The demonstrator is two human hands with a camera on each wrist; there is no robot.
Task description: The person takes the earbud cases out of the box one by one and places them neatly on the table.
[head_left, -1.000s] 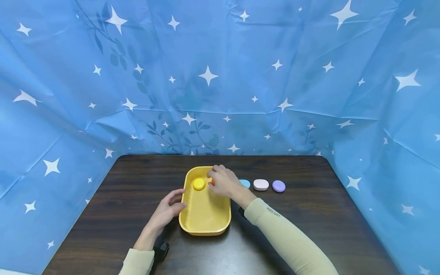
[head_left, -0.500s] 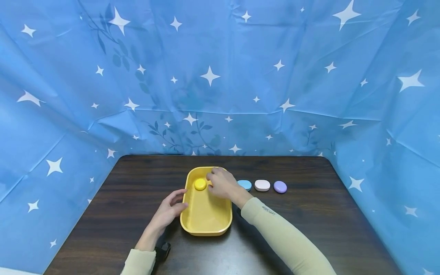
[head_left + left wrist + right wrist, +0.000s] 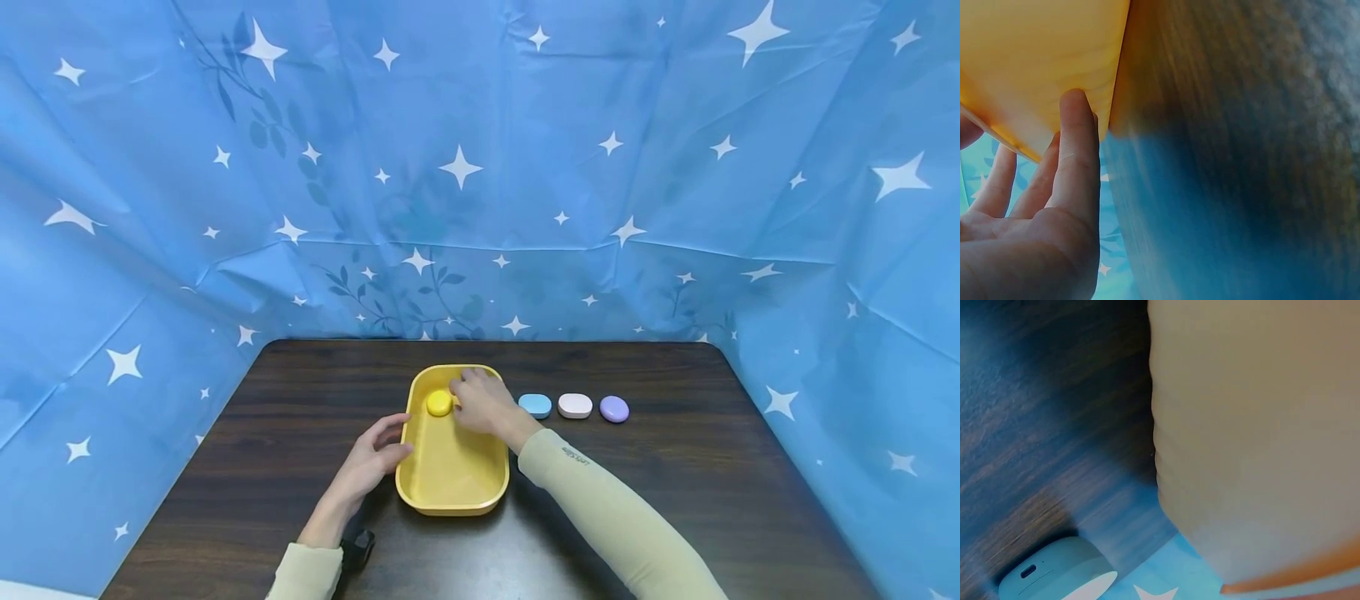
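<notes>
The yellow tray (image 3: 452, 479) stands on the table, with a round yellow case (image 3: 438, 403) inside near its far end. My left hand (image 3: 363, 467) touches the tray's left side. Its fingers (image 3: 1075, 134) lie nearly straight along the outer wall in the left wrist view. My right hand (image 3: 483, 404) reaches down into the tray's far right part with curled fingers, beside the yellow case. The fingertips and the orange thing pinched there are hidden by the hand. In the right wrist view a large pale surface fills the right side.
To the tray's right, a light-blue earbud case (image 3: 535, 406), a white case (image 3: 575, 406) and a round purple case (image 3: 614, 409) stand in a row. A port shows on the blue case in the right wrist view. Behind hangs a blue star-patterned cloth (image 3: 480, 208).
My right hand has sunk slightly lower into the tray, and the orange thing in its fingers has gone out of sight. My left hand has stayed at the tray's side.
</notes>
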